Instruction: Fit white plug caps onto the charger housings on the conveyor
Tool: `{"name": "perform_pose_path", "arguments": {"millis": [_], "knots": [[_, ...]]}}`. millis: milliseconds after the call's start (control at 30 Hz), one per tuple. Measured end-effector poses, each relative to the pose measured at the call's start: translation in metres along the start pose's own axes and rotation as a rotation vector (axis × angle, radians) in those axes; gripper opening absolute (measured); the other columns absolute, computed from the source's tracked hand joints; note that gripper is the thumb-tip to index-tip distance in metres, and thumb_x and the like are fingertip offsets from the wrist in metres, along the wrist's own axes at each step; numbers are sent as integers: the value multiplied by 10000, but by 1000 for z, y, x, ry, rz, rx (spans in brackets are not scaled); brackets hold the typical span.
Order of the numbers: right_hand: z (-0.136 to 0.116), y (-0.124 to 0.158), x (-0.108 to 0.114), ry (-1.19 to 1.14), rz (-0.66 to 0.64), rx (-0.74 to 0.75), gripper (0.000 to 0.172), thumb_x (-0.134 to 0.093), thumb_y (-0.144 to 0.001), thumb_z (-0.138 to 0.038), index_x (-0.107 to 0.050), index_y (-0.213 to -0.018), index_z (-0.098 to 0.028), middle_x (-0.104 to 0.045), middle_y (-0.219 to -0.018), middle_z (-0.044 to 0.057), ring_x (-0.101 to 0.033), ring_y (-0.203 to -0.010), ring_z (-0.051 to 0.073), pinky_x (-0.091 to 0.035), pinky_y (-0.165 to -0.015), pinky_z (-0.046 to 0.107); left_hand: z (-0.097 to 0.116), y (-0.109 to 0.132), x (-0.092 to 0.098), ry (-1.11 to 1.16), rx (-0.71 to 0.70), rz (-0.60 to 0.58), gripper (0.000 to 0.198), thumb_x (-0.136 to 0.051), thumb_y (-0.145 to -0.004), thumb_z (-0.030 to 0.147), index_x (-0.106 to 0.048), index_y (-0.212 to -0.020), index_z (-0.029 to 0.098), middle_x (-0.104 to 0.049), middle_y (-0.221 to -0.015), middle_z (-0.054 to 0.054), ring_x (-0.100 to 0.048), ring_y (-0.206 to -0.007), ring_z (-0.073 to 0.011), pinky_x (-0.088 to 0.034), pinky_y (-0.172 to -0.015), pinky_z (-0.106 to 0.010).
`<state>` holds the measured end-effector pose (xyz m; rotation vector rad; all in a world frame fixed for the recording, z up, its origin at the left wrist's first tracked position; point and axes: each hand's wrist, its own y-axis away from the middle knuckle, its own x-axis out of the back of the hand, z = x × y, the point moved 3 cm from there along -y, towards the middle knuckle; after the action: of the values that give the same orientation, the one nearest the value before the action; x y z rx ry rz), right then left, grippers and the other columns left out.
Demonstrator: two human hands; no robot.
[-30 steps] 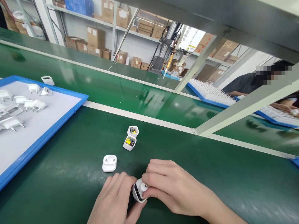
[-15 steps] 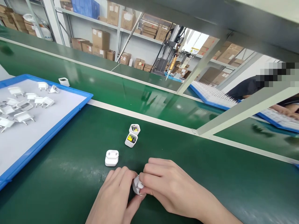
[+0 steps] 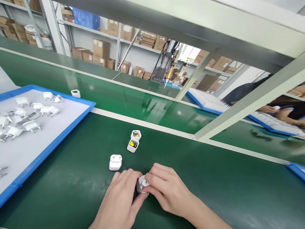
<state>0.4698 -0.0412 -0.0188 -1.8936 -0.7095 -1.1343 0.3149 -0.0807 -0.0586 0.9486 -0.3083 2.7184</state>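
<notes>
Between my two hands is a white charger plug (image 3: 141, 184), partly covered by my fingers. My left hand (image 3: 122, 195) grips its body from the left, thumb below and fingers above. My right hand (image 3: 166, 189) pinches the pin side from the right; one metal pin tip shows. Just beyond my left fingers, a closed white charger (image 3: 115, 162) stands on the green bench with two pins upward. Farther off, two open charger housings touch each other: the nearer housing (image 3: 132, 145) shows a yellow part and dark components, the farther housing (image 3: 136, 135) similar parts.
At left, a blue-rimmed tray (image 3: 62, 133) holds several white plug covers. A single white housing (image 3: 75, 93) sits on the moving-belt surface behind it. A metal frame post (image 3: 238, 108) slants across the right. Beyond it, a co-worker's hands are over another tray (image 3: 276, 125).
My view has shifted slightly. Both hands stay on the charger plug, with the right fingers still pinching its pin side. The co-worker's hand now shows a small white piece.
</notes>
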Motion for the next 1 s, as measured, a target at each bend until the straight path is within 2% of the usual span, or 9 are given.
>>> {"name": "perform_pose_path", "arguments": {"millis": [100,200,367,467,567,667,767,867,1000], "knots": [[19,16,15,30,31,-165,249,-436,-1066,-312,-586,-914,-185,-610,-761,26,-525,-652,143,-401,-599,258,2,3,2,-2,-14,27,246,-537,-950,176,-550,-1184,250,-641,-1053,-27,-593,-914,-227,-479,-766,-332],[56,53,57,179,143,-492,288,-483,-1024,-443,-618,-929,-206,-696,-833,49,-640,-687,171,-483,-633,262,2,10,2,34,-63,86,259,-501,-960,170,-536,-1205,246,-640,-1091,-36,-609,-963,-223,-510,-778,-333],[119,137,128,428,235,-991,551,-493,-809,-764,-609,-832,-227,-700,-699,78,-644,-537,254,-484,-514,331,0,22,20,-6,-175,366,245,-425,-987,150,-525,-1186,253,-606,-1124,-58,-599,-997,-220,-524,-829,-361],[134,162,142,380,182,-1104,599,-485,-724,-817,-586,-833,-237,-710,-725,104,-669,-559,300,-498,-500,362,-12,21,45,-46,-47,506,302,-465,-992,231,-482,-1293,256,-551,-1250,-100,-561,-1103,-263,-523,-875,-408],[128,157,148,491,234,-1170,627,-479,-701,-833,-549,-885,-237,-679,-700,103,-657,-543,317,-469,-450,370,-28,13,63,-9,100,405,365,-526,-955,268,-483,-1317,254,-532,-1310,-103,-534,-1146,-291,-521,-887,-429],[104,118,139,622,383,-1100,570,-460,-783,-777,-519,-943,-233,-644,-691,76,-640,-557,291,-455,-449,353,-36,6,65,52,154,182,346,-529,-941,216,-523,-1276,301,-584,-1239,-49,-555,-1049,-262,-508,-864,-407],[64,53,102,416,370,-802,442,-467,-910,-641,-532,-1053,-229,-632,-743,34,-625,-613,217,-505,-567,321,-33,3,62,74,179,126,267,-471,-974,195,-552,-1201,312,-608,-1169,-21,-552,-970,-237,-481,-832,-380],[19,-15,49,132,59,-486,284,-450,-1024,-454,-499,-1197,-235,-605,-834,12,-601,-688,161,-492,-614,261,-26,4,55,117,184,112,176,-477,-982,197,-572,-1107,276,-625,-1101,-16,-555,-958,-226,-465,-808,-338],[-19,-65,1,-10,-259,-135,157,-498,-1038,-349,-547,-963,-220,-588,-956,29,-574,-785,141,-460,-668,238,-26,8,46,156,96,105,155,-530,-947,161,-589,-1062,246,-651,-1043,-16,-575,-953,-209,-460,-840,-309]]}}
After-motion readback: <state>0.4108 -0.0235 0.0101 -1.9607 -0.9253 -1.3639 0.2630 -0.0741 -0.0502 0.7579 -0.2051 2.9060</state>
